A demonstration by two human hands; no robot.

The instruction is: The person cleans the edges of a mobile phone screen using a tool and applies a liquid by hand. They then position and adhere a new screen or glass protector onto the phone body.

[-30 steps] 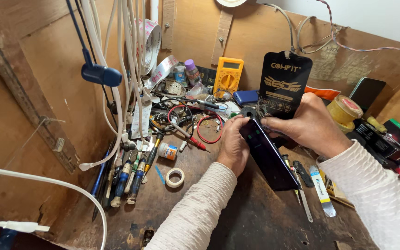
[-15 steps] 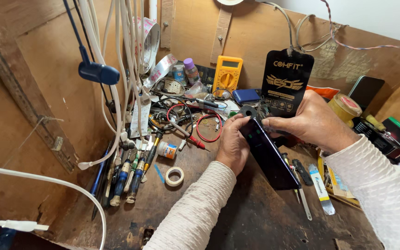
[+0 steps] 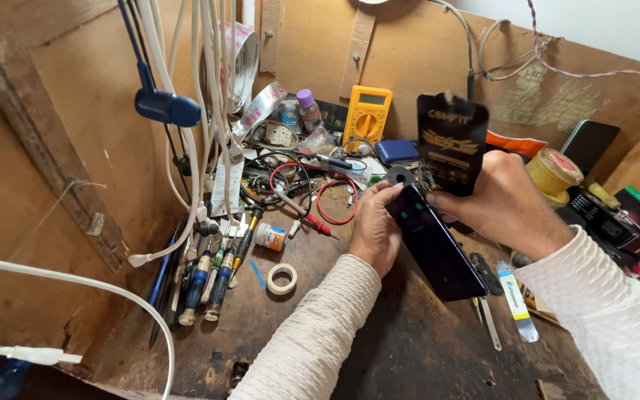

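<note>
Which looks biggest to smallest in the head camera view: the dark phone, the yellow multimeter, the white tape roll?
1. Dark phone, held in both hands nearer the camera, so its lead is partly nearness.
2. Yellow multimeter, farther back.
3. White tape roll.

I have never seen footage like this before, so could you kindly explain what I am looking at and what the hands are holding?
This is one view from a camera worn on a person's head, looking down at their own two bare hands over a cluttered wooden workbench. The left hand and right hand together hold a dark smartphone; the right hand also pinches a black printed packet above it. Around them lie a yellow multimeter, a row of screwdrivers, a small roll of tape, red and black probe leads and a yellowish tape roll. White cables hang on the left.
</note>
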